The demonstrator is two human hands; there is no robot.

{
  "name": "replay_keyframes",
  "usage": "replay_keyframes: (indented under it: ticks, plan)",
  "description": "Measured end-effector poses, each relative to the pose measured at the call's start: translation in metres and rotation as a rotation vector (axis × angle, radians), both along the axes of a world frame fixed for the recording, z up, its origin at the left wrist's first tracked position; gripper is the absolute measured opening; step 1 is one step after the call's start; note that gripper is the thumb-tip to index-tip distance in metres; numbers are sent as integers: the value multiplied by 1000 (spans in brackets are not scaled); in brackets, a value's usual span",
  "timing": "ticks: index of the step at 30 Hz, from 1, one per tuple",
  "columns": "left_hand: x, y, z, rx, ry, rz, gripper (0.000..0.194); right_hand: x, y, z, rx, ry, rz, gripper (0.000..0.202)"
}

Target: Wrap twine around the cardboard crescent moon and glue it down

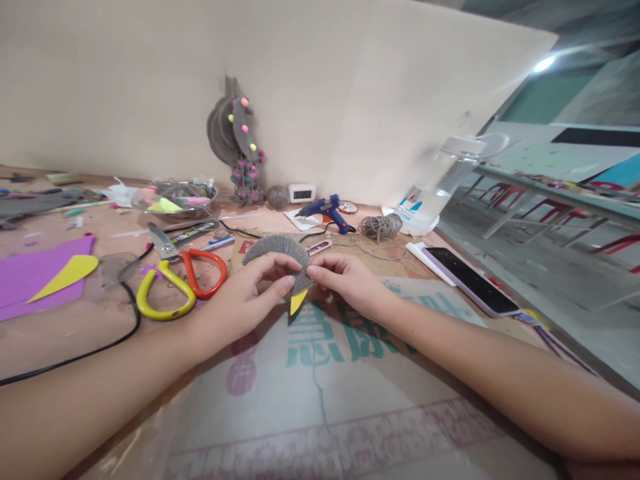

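Note:
A curved crescent shape wrapped in grey yarn (278,246) is held up over the printed cardboard, its pointed yellow end (299,301) bare of yarn and facing down. My left hand (260,285) pinches the piece near its lower end, fingers curled behind it. My right hand (345,277) has thumb and forefinger closed on its right edge, close to the left fingertips. A thin grey strand hangs below onto the cardboard (240,413). Behind the piece, a pink cutter (320,247) lies near a loose bundle of grey yarn (381,227).
Scissors (173,270), purple sheets (45,277) and a black cable (139,320) are at the left. A blue glue gun (336,212), small clock (302,193) and decorated yarn hanging (235,140) stand behind. A phone (473,280) and clear bottle (430,183) are at the right.

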State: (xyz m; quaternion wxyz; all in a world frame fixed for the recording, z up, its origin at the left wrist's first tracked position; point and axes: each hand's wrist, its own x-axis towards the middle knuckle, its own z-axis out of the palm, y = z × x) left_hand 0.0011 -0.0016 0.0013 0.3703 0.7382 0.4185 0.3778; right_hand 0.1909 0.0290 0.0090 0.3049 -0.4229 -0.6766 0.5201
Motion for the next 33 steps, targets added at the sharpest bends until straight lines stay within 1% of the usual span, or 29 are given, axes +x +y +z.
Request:
replay_keyframes:
  ticks: [2,5,6,9,11,14,16,18,22,25,27,29,33]
  plan:
    - [0,1,-1,5,-27,38,23,0,0,0,-13,-4,13,25]
    - [0,1,0,37,-43,138,17,0,2,-2,-27,17,14,27]
    - [0,1,1,41,-16,134,16,1,3,-2,-23,39,5,27]
    - [1,0,6,42,86,53,27,2,5,-4,-2,104,-19,27]
    - [1,0,7,51,95,68,31,2,5,-4,2,107,-6,27]
    - [1,2,6,-4,106,141,35,1,2,-2,4,72,49,25]
    - [1,3,4,-67,135,162,38,-1,-1,-1,11,49,87,23]
    - [1,4,2,-96,153,174,40,-2,-3,0,18,41,114,22]
    - [0,5,1,-93,175,215,42,-3,-4,-1,51,50,188,24]
    - [0,7,2,-59,166,226,41,-2,-1,-5,88,30,251,28]
    - [-1,8,2,-48,152,227,40,-1,0,-7,100,16,275,26]
    - [-1,8,2,-50,156,231,40,-1,1,-8,104,9,270,21]
    - [-1,6,3,-44,187,242,42,0,1,-7,71,-6,200,14]
